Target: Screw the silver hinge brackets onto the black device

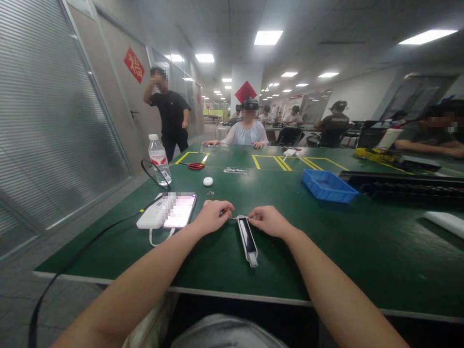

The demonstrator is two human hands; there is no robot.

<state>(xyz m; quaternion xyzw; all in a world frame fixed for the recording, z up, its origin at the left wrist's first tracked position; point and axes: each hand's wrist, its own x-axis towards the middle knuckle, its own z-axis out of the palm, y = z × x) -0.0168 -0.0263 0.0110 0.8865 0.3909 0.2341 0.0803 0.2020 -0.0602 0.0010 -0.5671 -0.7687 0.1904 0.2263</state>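
A slim, elongated device [247, 239] with a white frame and a dark face lies on the green table in front of me, its narrow end towards me. Something thin and metallic [235, 218] shows at its far end. My left hand [214, 216] is closed in a pinch on this small metal piece, left of the device's far end. At the opposite corner, my right hand [268, 221] pinches with thumb and forefinger; what lies between those fingertips is too small to make out. Several tiny metal bits [210, 193] lie beyond my left hand.
Left of my arm are a lit phone [183, 211], a white power bank [149, 217] with cable, and a water bottle [160, 162]. A white case [208, 181], red-handled scissors [195, 166] and a blue tray [328, 186] lie farther off. A person [249, 130] sits opposite.
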